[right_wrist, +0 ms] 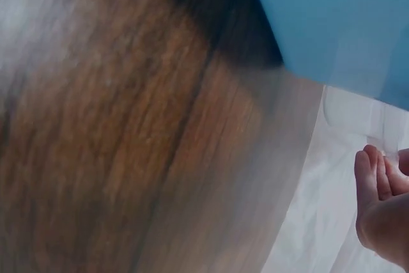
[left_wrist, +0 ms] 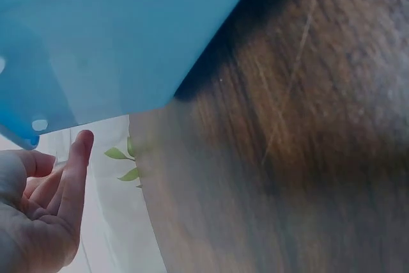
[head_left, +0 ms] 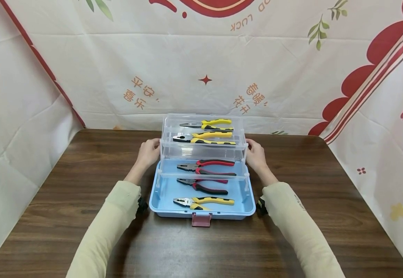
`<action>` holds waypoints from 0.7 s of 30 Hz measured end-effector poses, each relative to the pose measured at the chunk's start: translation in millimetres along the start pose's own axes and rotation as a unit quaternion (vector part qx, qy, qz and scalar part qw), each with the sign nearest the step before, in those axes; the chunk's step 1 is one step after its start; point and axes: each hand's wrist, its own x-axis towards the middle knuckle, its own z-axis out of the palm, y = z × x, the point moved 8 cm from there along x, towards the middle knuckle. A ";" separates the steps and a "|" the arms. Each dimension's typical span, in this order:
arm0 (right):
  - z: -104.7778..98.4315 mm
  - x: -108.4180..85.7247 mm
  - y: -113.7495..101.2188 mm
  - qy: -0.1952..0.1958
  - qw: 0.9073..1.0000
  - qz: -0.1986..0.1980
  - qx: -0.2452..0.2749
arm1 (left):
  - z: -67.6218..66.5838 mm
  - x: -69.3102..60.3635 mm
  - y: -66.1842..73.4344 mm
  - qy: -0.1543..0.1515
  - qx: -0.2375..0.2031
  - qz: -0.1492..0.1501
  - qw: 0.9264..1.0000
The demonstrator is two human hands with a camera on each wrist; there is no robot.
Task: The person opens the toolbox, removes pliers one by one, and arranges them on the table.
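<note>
A blue toolbox (head_left: 201, 212) stands with its clear trays (head_left: 203, 146) raised in steps. Two yellow-black pliers (head_left: 213, 134) lie in the upper part, red-black pliers (head_left: 216, 162) lower down, and yellow-black pliers (head_left: 213, 200) in the blue base. My left hand (head_left: 149, 151) pinches the left edge of the clear upper part; my right hand (head_left: 255, 154) pinches its right edge. Whether they hold tray or lid, I cannot tell. Bent fingers show beside the blue wall (left_wrist: 115, 43) in the left wrist view, and beside the blue wall (right_wrist: 339, 30) in the right.
The toolbox rests on a dark brown wooden table (head_left: 201, 251). A white printed cloth (head_left: 187, 69) hangs behind the table's back edge and along both sides. A pinkish latch (head_left: 201, 220) sticks out at the box's front.
</note>
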 end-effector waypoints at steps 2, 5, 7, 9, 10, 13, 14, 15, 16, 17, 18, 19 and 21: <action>0.9 -0.4 0.6 -0.002 1.000 0.008 -0.004 | 0.8 0.6 -0.5 -0.002 0.003 -0.003 1.000; 2.4 -1.1 2.5 -0.010 1.000 0.018 -0.014 | 3.0 1.3 -1.4 -0.009 0.009 -0.005 1.000; 3.3 -1.2 4.3 -0.018 0.999 0.027 -0.020 | 4.7 1.7 -2.3 -0.014 0.013 -0.008 1.000; 4.1 -0.7 6.2 -0.026 0.999 0.034 -0.023 | 6.0 2.2 -2.4 -0.018 0.019 -0.006 1.000; 4.6 -0.4 7.5 -0.031 0.998 0.040 -0.022 | 6.4 2.5 -3.0 -0.019 0.018 -0.009 1.000; 5.6 1.6 10.9 -0.044 0.998 0.053 -0.018 | 6.6 3.1 -3.0 -0.022 0.020 -0.012 0.999; 5.8 2.3 11.8 -0.046 0.997 0.055 -0.018 | 6.7 3.1 -3.0 -0.024 0.019 -0.012 0.999; 6.2 2.9 12.4 -0.050 0.997 0.056 -0.019 | 6.8 3.0 -3.1 -0.025 0.017 -0.015 0.999; 6.6 3.4 13.3 -0.054 0.997 0.059 -0.017 | 6.9 2.9 -3.2 -0.027 0.015 -0.017 0.999; 7.0 3.9 14.0 -0.057 0.996 0.061 -0.016 | 7.2 2.7 -3.3 -0.030 0.013 -0.018 0.999; 7.5 4.1 14.7 -0.059 0.996 0.064 -0.013 | 7.7 2.6 -3.4 -0.033 0.012 -0.019 0.999; 7.8 4.3 15.2 -0.062 0.996 0.065 -0.013 | 8.0 2.5 -3.5 -0.034 0.012 -0.019 0.999; 9.0 4.7 16.1 -0.067 0.996 0.065 -0.012 | 8.8 2.4 -4.1 -0.038 0.011 -0.021 0.999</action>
